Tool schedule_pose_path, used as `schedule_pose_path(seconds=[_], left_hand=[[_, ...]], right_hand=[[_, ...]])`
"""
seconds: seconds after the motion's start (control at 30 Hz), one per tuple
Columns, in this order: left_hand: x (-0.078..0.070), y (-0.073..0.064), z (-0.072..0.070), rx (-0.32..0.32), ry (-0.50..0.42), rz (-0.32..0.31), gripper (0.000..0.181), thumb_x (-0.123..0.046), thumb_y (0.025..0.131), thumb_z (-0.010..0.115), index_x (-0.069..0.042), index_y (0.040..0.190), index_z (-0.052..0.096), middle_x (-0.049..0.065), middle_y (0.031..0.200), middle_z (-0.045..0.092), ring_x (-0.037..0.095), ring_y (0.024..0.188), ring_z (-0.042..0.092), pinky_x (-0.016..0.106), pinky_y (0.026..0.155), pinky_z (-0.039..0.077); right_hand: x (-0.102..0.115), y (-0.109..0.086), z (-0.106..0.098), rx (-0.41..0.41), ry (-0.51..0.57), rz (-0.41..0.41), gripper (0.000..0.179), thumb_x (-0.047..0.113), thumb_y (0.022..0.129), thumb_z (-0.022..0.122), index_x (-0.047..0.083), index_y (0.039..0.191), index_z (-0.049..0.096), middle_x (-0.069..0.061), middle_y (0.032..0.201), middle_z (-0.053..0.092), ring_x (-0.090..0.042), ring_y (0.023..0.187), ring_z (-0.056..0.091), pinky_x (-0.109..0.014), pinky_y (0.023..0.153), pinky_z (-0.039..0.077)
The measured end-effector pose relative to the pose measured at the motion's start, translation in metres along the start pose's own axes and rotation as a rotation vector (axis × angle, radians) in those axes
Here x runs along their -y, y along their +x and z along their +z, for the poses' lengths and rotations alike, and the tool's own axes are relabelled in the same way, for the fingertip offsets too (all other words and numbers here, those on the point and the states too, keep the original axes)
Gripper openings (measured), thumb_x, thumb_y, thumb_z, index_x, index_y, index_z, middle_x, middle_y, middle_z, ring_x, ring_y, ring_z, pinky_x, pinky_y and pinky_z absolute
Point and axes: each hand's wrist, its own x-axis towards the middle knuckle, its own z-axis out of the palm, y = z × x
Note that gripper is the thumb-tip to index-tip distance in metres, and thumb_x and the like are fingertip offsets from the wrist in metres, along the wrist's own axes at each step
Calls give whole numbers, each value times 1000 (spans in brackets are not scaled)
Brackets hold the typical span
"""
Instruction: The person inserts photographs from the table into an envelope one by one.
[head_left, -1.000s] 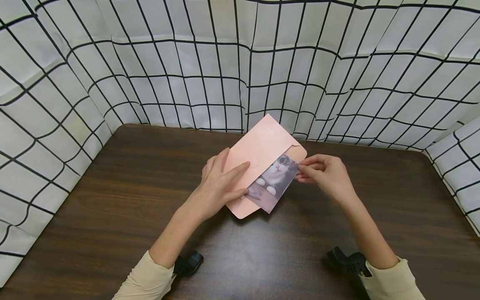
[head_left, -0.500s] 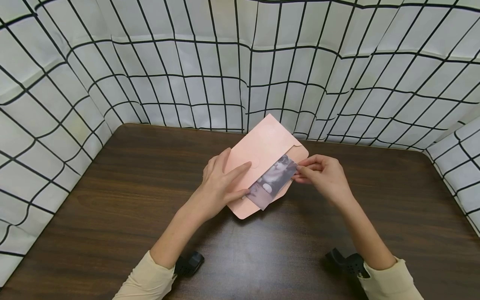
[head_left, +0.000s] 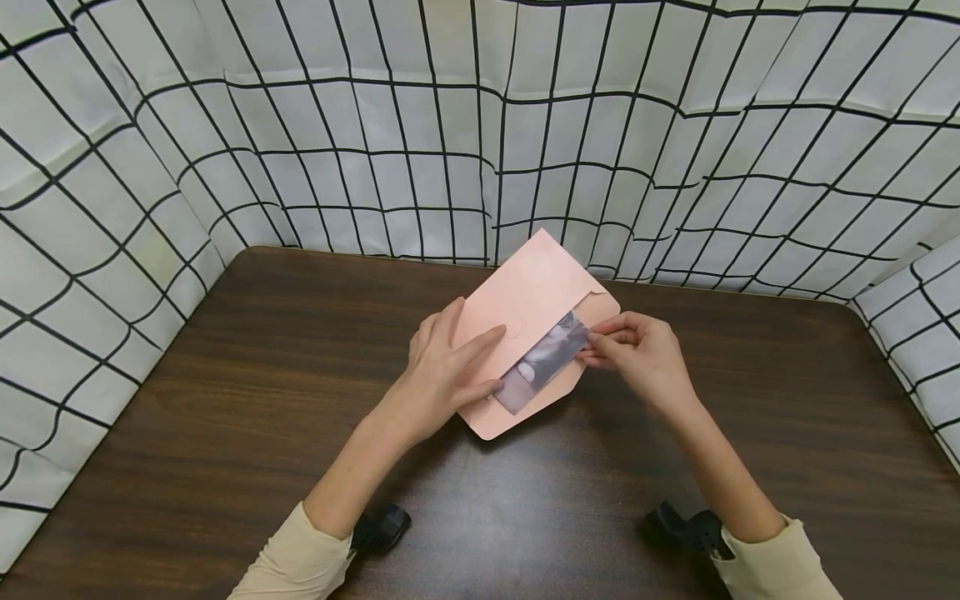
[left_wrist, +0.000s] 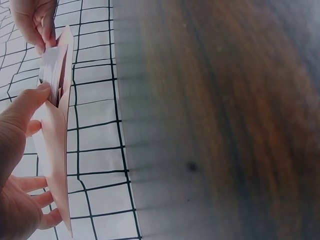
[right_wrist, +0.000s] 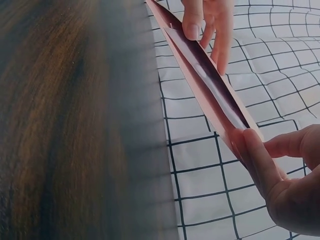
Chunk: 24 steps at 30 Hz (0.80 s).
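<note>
A pink envelope (head_left: 517, 292) is held at a slant above the table, its pocket mouth toward the lower right and its flap folded back behind. My left hand (head_left: 438, 367) grips its left side, thumb at the pocket edge. In the left wrist view, that thumb (left_wrist: 37, 95) lies by the mouth. A greyish-purple picture card (head_left: 543, 367) sits partly inside the pocket; its lower strip shows, the rest is hidden. My right hand (head_left: 637, 354) pinches the card at its right corner. In the right wrist view, the card (right_wrist: 205, 75) stands between the pink layers.
A dark brown wooden table (head_left: 262, 375) lies below the hands. Behind and at both sides hangs white cloth (head_left: 360, 117) with a black grid. Black wrist devices (head_left: 382, 527) are strapped near both cream sleeves (head_left: 296, 554).
The card has slid up and left, deeper into the envelope's pocket; its printed cat face is now mostly covered. My right hand has moved slightly left with it. My left hand has barely moved.
</note>
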Motion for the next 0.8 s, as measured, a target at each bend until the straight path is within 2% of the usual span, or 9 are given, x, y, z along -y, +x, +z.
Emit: schedule_pose_path(seconds=[0.37,0.8], left_hand=[[-2,0,0,-2,-1,6,54,-25,93,83,-16,143,65,32,161,30,53,138,35,72,112,30],[-4,0,0,23,-6,-14,55,-25,93,82,-17,145,64,32,162,29,52,140,33,73,113,29]], right_hand=[[-3,0,6,-19,33,-11,22,-6,101,63,-23,115,57,-9,87,76,-6,75,77,-26,77,61],[-5,0,9,-18,69,-3,22,-8,102,61,-24,116,56,-5,85,74,-6,76,77,-25,78,61]])
